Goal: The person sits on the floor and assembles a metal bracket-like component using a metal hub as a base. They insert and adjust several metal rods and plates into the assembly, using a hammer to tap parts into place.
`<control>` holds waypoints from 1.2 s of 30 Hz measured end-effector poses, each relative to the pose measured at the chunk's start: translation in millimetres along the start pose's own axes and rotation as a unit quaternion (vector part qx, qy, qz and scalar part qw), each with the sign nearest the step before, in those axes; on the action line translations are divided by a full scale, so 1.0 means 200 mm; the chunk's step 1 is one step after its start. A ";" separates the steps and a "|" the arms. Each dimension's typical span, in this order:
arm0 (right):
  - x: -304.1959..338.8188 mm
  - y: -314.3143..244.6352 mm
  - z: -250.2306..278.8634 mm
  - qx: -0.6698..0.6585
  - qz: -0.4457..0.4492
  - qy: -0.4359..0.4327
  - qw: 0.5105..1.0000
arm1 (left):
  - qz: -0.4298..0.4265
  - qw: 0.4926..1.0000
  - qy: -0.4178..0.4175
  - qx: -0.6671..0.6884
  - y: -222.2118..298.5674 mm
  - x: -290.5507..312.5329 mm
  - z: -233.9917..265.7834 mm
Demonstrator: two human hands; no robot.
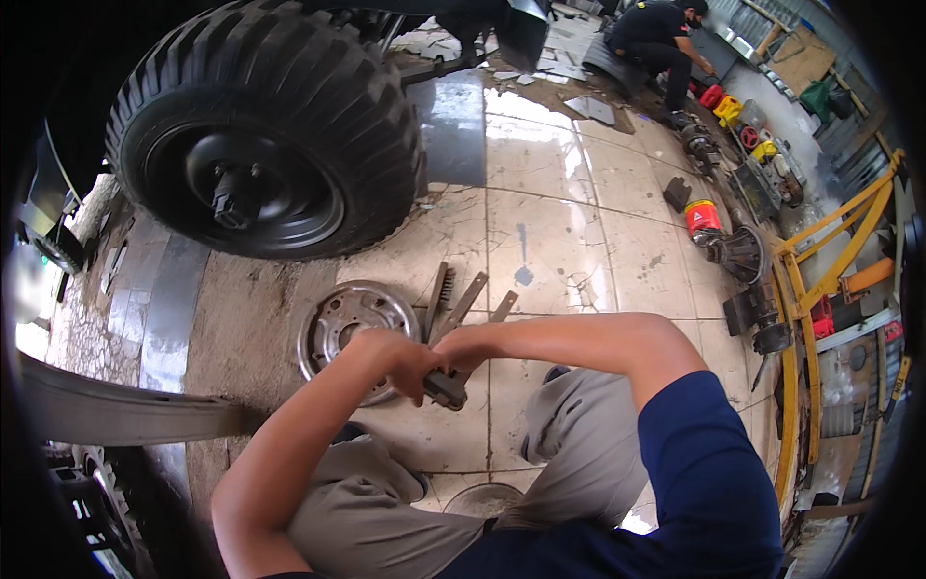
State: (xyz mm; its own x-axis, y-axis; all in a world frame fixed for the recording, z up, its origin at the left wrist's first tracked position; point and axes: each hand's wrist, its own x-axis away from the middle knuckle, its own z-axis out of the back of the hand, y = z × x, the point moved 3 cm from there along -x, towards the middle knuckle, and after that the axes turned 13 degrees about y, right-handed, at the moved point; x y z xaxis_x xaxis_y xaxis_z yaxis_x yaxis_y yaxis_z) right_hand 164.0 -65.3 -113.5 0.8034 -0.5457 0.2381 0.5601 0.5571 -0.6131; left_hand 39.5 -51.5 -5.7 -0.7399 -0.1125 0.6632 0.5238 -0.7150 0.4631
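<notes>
Metal tool (446, 384): a dark, blocky steel piece is sitting between both hands, just in front of the knees and above the tiled floor (569, 232).
Left hand (400, 359): its grip is closing tight around the near side of the metal tool, fingers curled over the top, forearm rising from the lower left.
Right hand (470, 345): its grip is wrapping the same tool from the other side, knuckles facing the left hand and nearly touching it; how the fingertips are sitting underneath cannot be told.
Flat bars (461, 307): three narrow metal strips are fanning out from behind the hands and pointing away across the floor; whether they are joined to the held tool cannot be told.
Steel disc (340, 323): a round grey plate with a ring of holes is lying flat on the floor just left of the left hand, partly hidden by the left wrist.
Legs (579, 444): grey trousers are showing beneath both forearms, knees spread wide in a squat.
Big tyre (280, 116): a black knobby wheel is standing upright beyond the disc, well apart from the hands.
Yellow frame (820, 261): painted steel tubing is running along the right side.
Other person (656, 39): a figure in dark clothes is crouching far off at the top right, among red and yellow containers.
</notes>
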 end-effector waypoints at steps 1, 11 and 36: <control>-0.01 0.01 -0.01 -0.012 -0.002 0.011 1.000 | 0.003 1.000 0.005 -0.006 0.01 0.02 0.02; 0.03 0.13 -0.16 -0.351 -0.099 -0.016 0.931 | 0.020 0.999 0.011 -0.024 0.04 -0.01 0.05; 0.04 -0.09 0.09 -0.092 -0.053 -0.004 0.994 | 0.149 0.982 0.008 -0.117 0.11 0.14 0.07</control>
State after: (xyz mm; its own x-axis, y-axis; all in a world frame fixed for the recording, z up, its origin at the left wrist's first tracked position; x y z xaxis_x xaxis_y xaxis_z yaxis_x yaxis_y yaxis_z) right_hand 164.4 -69.5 -87.5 0.7436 -0.5903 0.3140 0.5961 0.3726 -0.7113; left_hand 35.6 -60.4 31.3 -0.5767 -0.3506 0.7379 0.6084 -0.7871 0.1015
